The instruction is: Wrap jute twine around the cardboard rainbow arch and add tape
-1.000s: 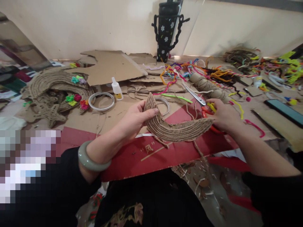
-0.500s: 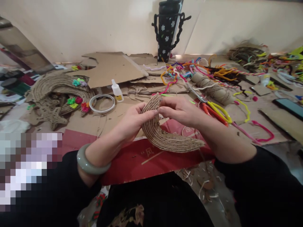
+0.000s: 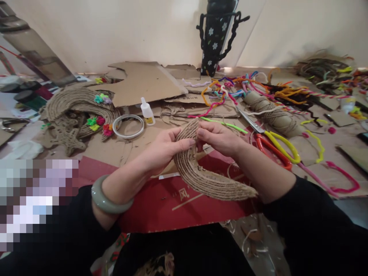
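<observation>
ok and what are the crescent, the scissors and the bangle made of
The crescent looks like matte twisted twine, probably jute, over printed cardboard: strands show in rows, with brown board and lettering along the inner edge. The scissors seem to have shiny metal blades and smooth red and yellow handles, likely plastic. The bangle is glossy grey-green, perhaps stone, though glass or resin could look alike.

Black tumbler (image 3: 214, 44) (white flowers on it); scissors' handles (image 3: 277, 149) yellow, orange-red.

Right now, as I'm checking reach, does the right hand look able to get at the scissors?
Probably yes: the scissors lie just beyond the right forearm, nothing seen over their handles. But the right hand is at the upper tip of the rope-covered crescent, and must likely leave it first.
</observation>
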### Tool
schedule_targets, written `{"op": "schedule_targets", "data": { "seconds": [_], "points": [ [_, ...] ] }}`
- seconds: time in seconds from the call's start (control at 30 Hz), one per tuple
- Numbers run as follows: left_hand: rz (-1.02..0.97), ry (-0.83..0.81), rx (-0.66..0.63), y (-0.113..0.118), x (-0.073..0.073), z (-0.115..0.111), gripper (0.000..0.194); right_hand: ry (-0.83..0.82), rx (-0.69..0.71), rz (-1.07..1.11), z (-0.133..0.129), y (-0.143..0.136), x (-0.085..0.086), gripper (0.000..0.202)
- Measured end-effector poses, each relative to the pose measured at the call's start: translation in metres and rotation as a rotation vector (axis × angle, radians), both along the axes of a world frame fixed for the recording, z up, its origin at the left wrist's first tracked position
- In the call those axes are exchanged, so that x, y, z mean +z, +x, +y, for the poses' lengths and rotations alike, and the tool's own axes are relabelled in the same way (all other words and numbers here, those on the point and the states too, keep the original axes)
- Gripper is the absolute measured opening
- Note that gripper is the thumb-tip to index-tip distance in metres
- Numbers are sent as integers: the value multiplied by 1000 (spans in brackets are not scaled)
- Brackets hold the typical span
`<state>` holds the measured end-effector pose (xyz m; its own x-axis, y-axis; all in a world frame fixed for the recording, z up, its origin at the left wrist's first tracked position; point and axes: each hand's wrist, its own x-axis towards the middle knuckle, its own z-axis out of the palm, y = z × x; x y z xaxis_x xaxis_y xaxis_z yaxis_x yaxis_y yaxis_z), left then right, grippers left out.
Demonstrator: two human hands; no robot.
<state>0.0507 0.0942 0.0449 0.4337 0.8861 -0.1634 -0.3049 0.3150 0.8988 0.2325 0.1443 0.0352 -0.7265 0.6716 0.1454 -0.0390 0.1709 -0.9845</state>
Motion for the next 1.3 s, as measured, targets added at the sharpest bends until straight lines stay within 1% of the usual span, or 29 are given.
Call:
{"op": "schedule_targets", "data": {
  "seconds": [0.13, 0.23, 0.37, 0.43, 0.53, 0.7, 0.8, 0.97, 1.13, 1.3],
  "points": [
    [-8, -12, -19, 1, 0, -2, 35, 21, 20, 43, -2, 1, -1, 44],
    [-16, -9, -13, 1, 1, -2, 36, -15, 4, 80, 0, 2, -2, 48],
    [37, -31, 0, 3, 2, 0, 35, -85, -106, 136, 2, 6, -2, 56],
    [78, -67, 10, 3, 1, 0, 34, -100, -163, 141, 2, 7, 0, 52],
    [100, -113, -1, 4, 1, -1, 34, -125, -205, 100, -1, 6, 2, 41],
    [121, -161, 25, 5, 0, 0, 40, -198, -290, 80, -3, 2, 3, 26],
    [119, -148, 49, 4, -2, 2, 42, -213, -302, 90, -1, 1, 1, 23],
    [136, -129, 113, 1, -4, 4, 50, -220, -355, 150, 4, 4, -1, 27],
    [178, -106, 117, 2, -2, 1, 41, -192, -341, 79, 0, 4, 2, 26],
    [258, -147, 130, 4, -2, -1, 42, -179, -317, -9, -4, 0, 5, 7]
  ]
}}
